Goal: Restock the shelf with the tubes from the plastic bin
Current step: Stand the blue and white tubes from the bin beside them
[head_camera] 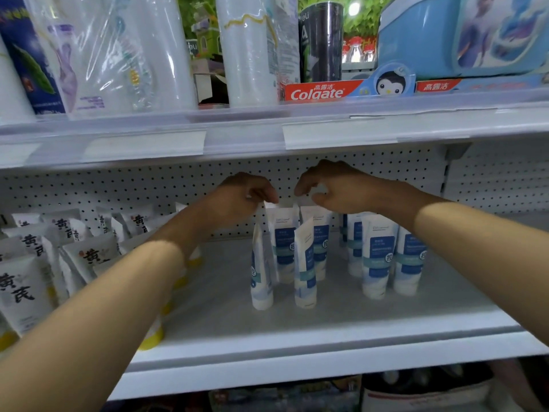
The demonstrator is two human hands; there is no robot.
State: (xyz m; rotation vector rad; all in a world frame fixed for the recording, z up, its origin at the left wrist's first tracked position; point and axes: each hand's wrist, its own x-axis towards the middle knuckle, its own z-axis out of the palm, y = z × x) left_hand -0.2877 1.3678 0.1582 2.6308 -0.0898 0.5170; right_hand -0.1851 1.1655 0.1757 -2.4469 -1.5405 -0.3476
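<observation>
Several white-and-blue tubes stand cap-down on the white shelf (267, 325). My left hand (248, 193) pinches the top seam of the leftmost blue tube (260, 275), which stands at the front of the middle group. My right hand (332, 188) hovers over the tops of the back tubes (316, 248) with fingers curled; whether it pinches a tube's seam is unclear. Another front tube (304, 269) stands free beside them. Three more blue tubes (377, 257) stand in a group to the right. The plastic bin is out of view.
White tubes with black characters and yellow caps (89, 254) crowd the shelf's left side under my left forearm. A pegboard back wall (118, 188) closes the shelf. The upper shelf (267, 129) carries Colgate boxes (320, 92), wrapped rolls and a blue case.
</observation>
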